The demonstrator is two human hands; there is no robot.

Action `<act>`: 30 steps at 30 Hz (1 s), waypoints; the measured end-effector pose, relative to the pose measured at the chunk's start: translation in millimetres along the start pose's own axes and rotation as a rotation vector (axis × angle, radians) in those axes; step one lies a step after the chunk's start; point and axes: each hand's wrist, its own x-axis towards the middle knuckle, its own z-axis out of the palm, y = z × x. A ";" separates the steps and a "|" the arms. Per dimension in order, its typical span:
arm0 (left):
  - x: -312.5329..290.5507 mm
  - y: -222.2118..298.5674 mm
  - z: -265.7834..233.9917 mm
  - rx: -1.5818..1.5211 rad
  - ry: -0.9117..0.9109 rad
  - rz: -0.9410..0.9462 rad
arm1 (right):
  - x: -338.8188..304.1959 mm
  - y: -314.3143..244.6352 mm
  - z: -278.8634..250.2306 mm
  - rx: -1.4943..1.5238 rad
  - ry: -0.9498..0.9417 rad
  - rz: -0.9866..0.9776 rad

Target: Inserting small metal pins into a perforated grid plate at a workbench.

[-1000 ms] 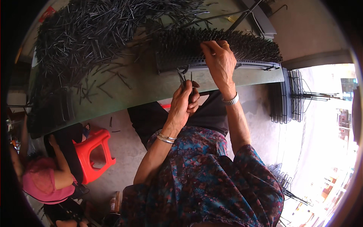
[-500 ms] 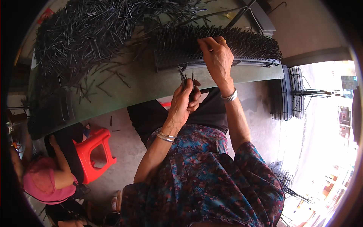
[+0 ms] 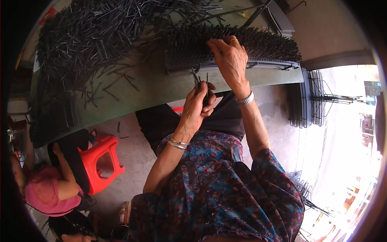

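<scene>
My left hand (image 3: 196,105) is closed around a few thin black rods (image 3: 196,77), their ends poking up past the thumb. It is held just off the near edge of the table. Beyond it, a long rack (image 3: 189,65) is packed with dense rows of upright black rods (image 3: 266,45). My right hand (image 3: 233,62) reaches over the rack's front, fingers pinched together among the rod tips. Whatever lies between those fingertips is hidden from me.
A big heap of loose black rods (image 3: 92,40) covers the far left of the green table (image 3: 149,86). Below left stand a red plastic stool (image 3: 94,161) and a person in a pink hat (image 3: 50,189). Black wire racks (image 3: 308,99) stand beyond the table's right end.
My right hand has shifted slightly left and farther over the rack, still pinched. The left hand keeps its hold on the rods, almost unmoved.
</scene>
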 end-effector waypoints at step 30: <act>8.3 -6.8 2.0 0.171 0.114 -0.002 | -10.2 3.2 -23.2 0.393 0.119 0.333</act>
